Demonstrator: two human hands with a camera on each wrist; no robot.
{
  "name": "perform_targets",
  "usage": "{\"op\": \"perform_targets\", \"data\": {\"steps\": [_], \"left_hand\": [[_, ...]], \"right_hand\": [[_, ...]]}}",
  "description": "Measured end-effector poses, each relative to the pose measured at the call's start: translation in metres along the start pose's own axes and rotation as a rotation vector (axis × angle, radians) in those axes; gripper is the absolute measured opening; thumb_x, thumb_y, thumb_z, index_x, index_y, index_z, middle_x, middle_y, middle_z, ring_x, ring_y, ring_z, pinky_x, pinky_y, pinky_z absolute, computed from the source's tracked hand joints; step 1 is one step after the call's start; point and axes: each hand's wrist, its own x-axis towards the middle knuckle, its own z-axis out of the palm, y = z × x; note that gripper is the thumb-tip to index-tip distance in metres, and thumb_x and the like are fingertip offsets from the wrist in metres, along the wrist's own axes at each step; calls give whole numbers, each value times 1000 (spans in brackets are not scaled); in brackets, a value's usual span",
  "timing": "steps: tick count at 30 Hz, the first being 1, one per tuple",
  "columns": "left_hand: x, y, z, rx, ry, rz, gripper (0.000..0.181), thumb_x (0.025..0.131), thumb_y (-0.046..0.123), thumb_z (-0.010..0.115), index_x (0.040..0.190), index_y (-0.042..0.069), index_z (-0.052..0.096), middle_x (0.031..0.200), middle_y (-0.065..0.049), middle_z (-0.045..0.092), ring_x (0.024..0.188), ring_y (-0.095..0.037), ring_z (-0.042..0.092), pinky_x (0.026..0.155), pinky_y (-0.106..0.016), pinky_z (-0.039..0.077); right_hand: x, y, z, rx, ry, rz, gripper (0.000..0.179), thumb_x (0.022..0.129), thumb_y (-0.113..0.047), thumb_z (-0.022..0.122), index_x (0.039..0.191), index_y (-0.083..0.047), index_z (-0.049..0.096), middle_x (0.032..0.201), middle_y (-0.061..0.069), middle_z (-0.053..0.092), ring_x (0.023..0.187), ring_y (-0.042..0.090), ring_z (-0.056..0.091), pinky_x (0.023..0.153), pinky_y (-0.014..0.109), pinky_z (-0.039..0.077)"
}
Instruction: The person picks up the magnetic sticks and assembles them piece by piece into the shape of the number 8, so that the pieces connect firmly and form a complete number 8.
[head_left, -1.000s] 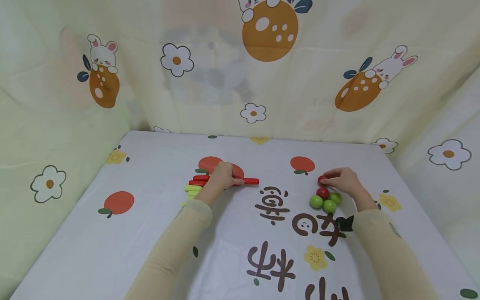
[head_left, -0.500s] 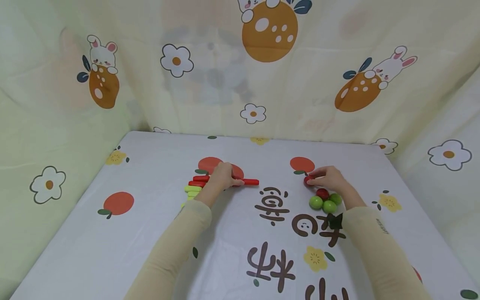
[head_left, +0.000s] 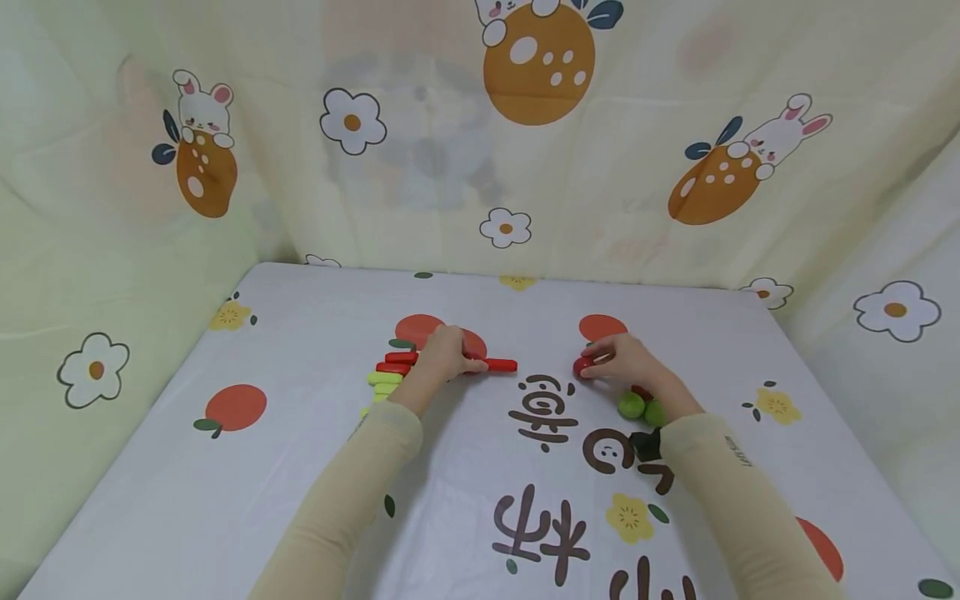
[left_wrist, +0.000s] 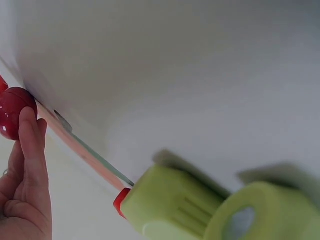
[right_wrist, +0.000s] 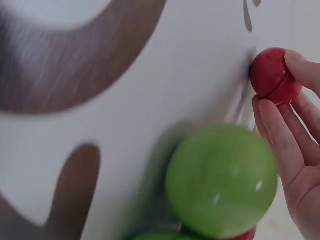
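In the left wrist view my left hand [left_wrist: 32, 185] holds a glossy dark red ball [left_wrist: 14, 112] at its fingertips. From above, my left hand [head_left: 442, 358] hides that ball. A red stick-shaped piece [head_left: 501, 365] juts out past its right side. Farther right, my right hand [head_left: 630, 367] pinches another red ball [head_left: 582, 367] low over the tabletop; a thin seam crosses that ball [right_wrist: 275, 76] in the right wrist view. Green balls [head_left: 632, 406] lie under the right wrist, beside a red ball [head_left: 641, 391] that is partly hidden.
Left of my left wrist, red pieces [head_left: 393, 367] and light green pieces [head_left: 384, 387] lie side by side. One green piece [left_wrist: 175, 200] is grooved, next to another with a ring end [left_wrist: 265, 215]. A printed cloth covers the table [head_left: 247, 500], and a patterned curtain [head_left: 420, 192] surrounds it.
My right hand has moved left with its red ball, away from the cluster of balls and toward my left hand. My left hand has stayed in place.
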Motion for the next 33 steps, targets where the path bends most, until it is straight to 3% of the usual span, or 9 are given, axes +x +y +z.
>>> {"op": "perform_targets", "data": {"steps": [12, 22, 33], "left_hand": [[0, 0, 1, -16, 2, 9, 30, 72, 33, 78, 77, 8, 61, 65, -4, 57, 67, -17, 52, 53, -22, 42], [3, -3, 1, 18, 15, 27, 28, 71, 33, 78, 67, 9, 64, 59, -3, 57, 62, -16, 52, 51, -21, 41], [1, -3, 0, -17, 6, 22, 31, 71, 33, 78, 77, 7, 63, 64, -4, 57, 66, -17, 52, 53, -22, 42]], "right_hand": [[6, -24, 18, 64, -69, -106, 36, 79, -15, 72, 109, 2, 64, 98, 13, 66, 89, 24, 58, 76, 32, 47], [16, -40, 38, 121, -47, -40, 38, 79, -16, 72, 113, -3, 63, 105, 13, 64, 96, 26, 59, 75, 31, 51], [22, -51, 49, 139, -47, -37, 37, 81, -16, 70, 116, -6, 62, 110, 12, 62, 100, 26, 57, 81, 34, 49]]}}
